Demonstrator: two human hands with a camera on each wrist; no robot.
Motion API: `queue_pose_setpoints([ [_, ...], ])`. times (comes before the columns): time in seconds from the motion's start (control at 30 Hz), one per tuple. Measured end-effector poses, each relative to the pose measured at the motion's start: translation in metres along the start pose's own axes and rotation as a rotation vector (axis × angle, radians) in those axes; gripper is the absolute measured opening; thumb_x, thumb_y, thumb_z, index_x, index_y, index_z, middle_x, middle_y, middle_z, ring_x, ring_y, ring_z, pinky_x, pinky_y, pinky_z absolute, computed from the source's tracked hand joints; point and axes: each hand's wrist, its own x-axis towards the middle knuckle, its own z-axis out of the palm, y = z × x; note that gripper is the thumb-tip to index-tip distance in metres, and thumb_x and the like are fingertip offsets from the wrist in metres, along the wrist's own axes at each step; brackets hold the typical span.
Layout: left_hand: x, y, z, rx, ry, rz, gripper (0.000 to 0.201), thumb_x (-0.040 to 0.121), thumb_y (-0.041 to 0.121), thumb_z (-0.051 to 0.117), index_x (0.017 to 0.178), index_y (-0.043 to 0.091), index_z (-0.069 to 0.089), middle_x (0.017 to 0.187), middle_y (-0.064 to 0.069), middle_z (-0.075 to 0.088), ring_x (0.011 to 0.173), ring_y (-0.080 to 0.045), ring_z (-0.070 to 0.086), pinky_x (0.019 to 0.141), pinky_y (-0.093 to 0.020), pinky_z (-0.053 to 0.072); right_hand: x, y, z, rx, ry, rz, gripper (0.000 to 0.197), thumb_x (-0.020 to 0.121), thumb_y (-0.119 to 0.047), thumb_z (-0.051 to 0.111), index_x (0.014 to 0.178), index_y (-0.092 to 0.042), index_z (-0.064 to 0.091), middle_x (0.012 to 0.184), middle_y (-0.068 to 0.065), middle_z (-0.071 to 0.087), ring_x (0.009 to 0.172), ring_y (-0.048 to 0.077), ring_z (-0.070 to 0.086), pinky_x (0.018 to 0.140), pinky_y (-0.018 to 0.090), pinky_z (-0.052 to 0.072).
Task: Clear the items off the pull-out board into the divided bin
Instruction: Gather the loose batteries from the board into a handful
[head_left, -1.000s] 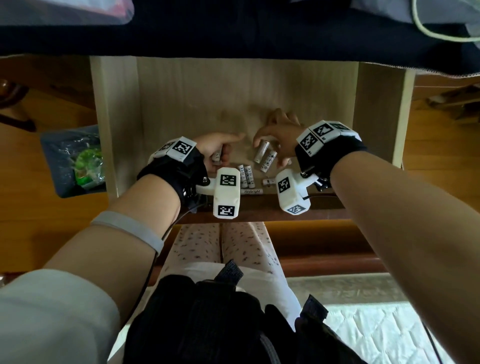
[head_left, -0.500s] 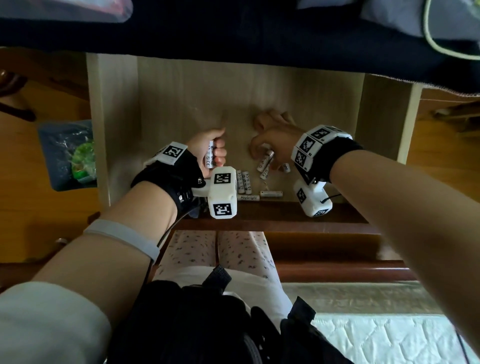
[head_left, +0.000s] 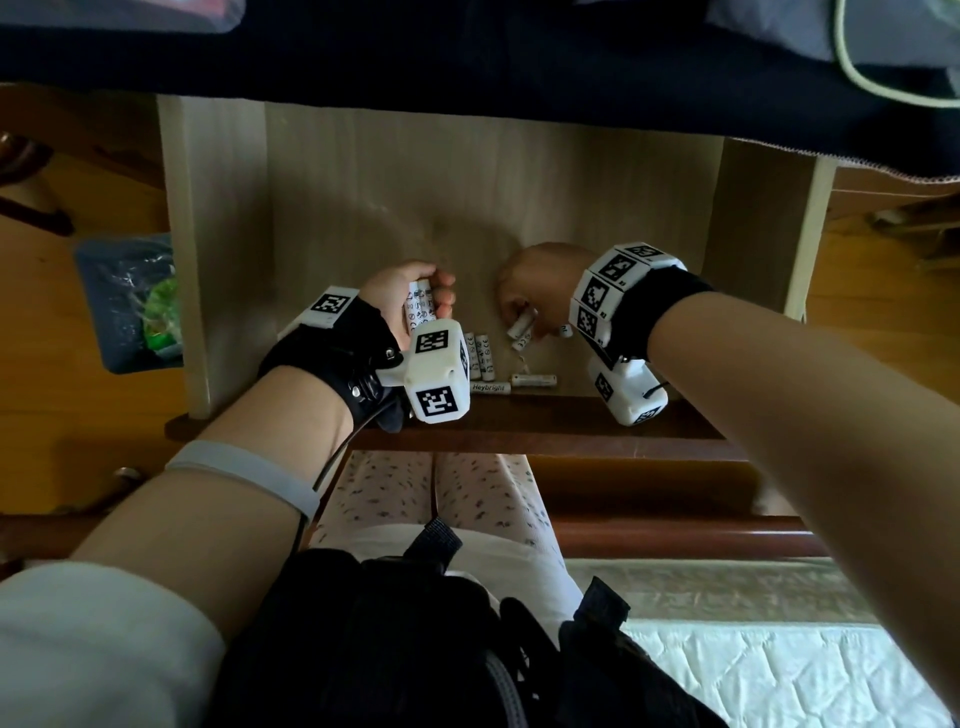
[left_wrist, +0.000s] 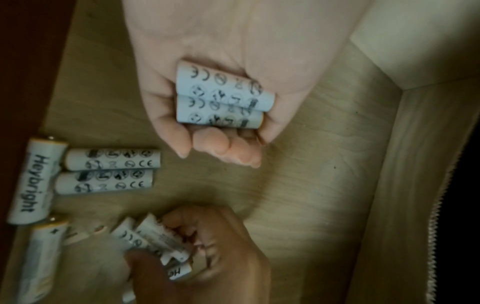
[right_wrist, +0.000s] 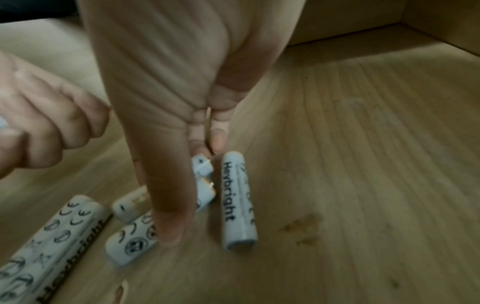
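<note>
The board (head_left: 363, 197) carries loose batteries along its front edge; no bin can be made out for certain. The left hand (head_left: 402, 296) is curled tight round two batteries (left_wrist: 221, 96), lifted off the board near the middle. The right hand (head_left: 540, 283) has fingertips (right_wrist: 217, 139) pinched together on a small cluster (head_left: 522, 330) just right of the middle. Four more (head_left: 493, 371) lie at the front edge. Best to close fully on the cluster before lifting: the smooth cylinders would likely roll or slip from a half grip.

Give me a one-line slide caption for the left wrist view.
Left hand grips two white batteries above the pull-out board; right hand gathers more beside loose ones.
</note>
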Motion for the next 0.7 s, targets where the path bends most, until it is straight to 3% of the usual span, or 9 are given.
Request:
queue_pose_setpoints([
  [0.07, -0.001, 0.0, 0.0, 0.006, -0.006, -0.001, 0.031, 0.095, 0.02, 0.038, 0.071, 0.011, 0.054, 0.04, 0.002, 0.053, 0.033, -0.01, 0.051, 0.063, -0.022, 0.039, 0.001, 0.0, 0.001, 0.019, -0.005, 0.037, 0.026, 0.077, -0.014, 0.069, 0.103, -0.018, 0.069, 0.093, 0.0, 0.066, 0.082, 0.018, 0.058, 0.069, 0.027, 0.045],
  [0.23, 0.0, 0.0, -0.004, 0.058, -0.027, 0.012, 0.028, 0.095, 0.022, 0.039, 0.08, 0.015, 0.062, 0.05, 0.005, 0.065, 0.043, -0.007, 0.061, 0.068, -0.025, 0.046, 0.002, 0.005, 0.003, 0.15, 0.097, 0.097, 0.028, 0.08, -0.02, 0.068, 0.107, -0.015, 0.07, 0.105, 0.006, 0.07, 0.097, 0.025, 0.063, 0.078, 0.029, 0.047],
  [0.33, -0.002, 0.002, -0.005, 0.04, -0.047, 0.022, 0.029, 0.095, 0.022, 0.038, 0.084, 0.015, 0.064, 0.056, 0.004, 0.069, 0.048, -0.007, 0.066, 0.068, -0.025, 0.047, -0.004, 0.01, 0.001, 0.422, 0.265, 0.228, 0.035, 0.08, -0.023, 0.07, 0.111, -0.007, 0.068, 0.11, 0.01, 0.069, 0.101, 0.023, 0.063, 0.082, 0.028, 0.044],
  [0.43, -0.005, 0.004, -0.002, 0.0, -0.084, 0.036, 0.027, 0.095, 0.021, 0.039, 0.084, 0.013, 0.062, 0.059, 0.0, 0.07, 0.053, -0.012, 0.066, 0.067, -0.026, 0.047, -0.02, 0.007, -0.009, 0.836, 0.42, 0.272, 0.032, 0.077, -0.024, 0.073, 0.102, -0.005, 0.07, 0.096, 0.01, 0.072, 0.08, 0.016, 0.064, 0.08, 0.034, 0.054],
  [0.5, -0.009, 0.006, 0.004, 0.003, -0.11, 0.051, 0.025, 0.095, 0.026, 0.041, 0.089, 0.012, 0.062, 0.072, -0.004, 0.07, 0.067, -0.016, 0.065, 0.073, -0.03, 0.046, -0.03, -0.006, -0.021, 1.051, 0.43, 0.234, 0.022, 0.077, -0.023, 0.073, 0.09, -0.007, 0.071, 0.083, 0.006, 0.072, 0.073, 0.014, 0.067, 0.082, 0.038, 0.058],
  [0.57, -0.015, 0.008, 0.012, -0.012, -0.16, 0.041, 0.035, 0.094, 0.037, 0.04, 0.105, 0.01, 0.059, 0.095, -0.007, 0.066, 0.089, -0.021, 0.061, 0.08, -0.033, 0.046, -0.035, -0.022, -0.031, 1.124, 0.395, 0.187, 0.02, 0.077, -0.022, 0.072, 0.093, -0.009, 0.07, 0.089, 0.007, 0.073, 0.083, 0.019, 0.071, 0.087, 0.037, 0.057],
  [0.6, -0.017, 0.009, 0.016, -0.053, -0.192, 0.031, 0.039, 0.094, 0.04, 0.039, 0.106, 0.009, 0.059, 0.099, -0.008, 0.063, 0.092, -0.022, 0.059, 0.079, -0.034, 0.047, -0.036, -0.029, -0.035, 1.133, 0.375, 0.158, 0.026, 0.077, -0.021, 0.072, 0.1, -0.008, 0.07, 0.095, 0.01, 0.074, 0.09, 0.022, 0.071, 0.089, 0.038, 0.056],
  [0.7, -0.019, 0.009, 0.018, -0.122, -0.232, 0.018, 0.044, 0.094, 0.037, 0.041, 0.07, 0.01, 0.065, 0.077, -0.004, 0.059, 0.072, -0.018, 0.055, 0.067, -0.029, 0.047, -0.038, -0.039, -0.038, 1.165, 0.359, 0.102, 0.037, 0.078, -0.019, 0.072, 0.114, -0.008, 0.067, 0.105, 0.011, 0.073, 0.096, 0.021, 0.07, 0.093, 0.034, 0.054],
])
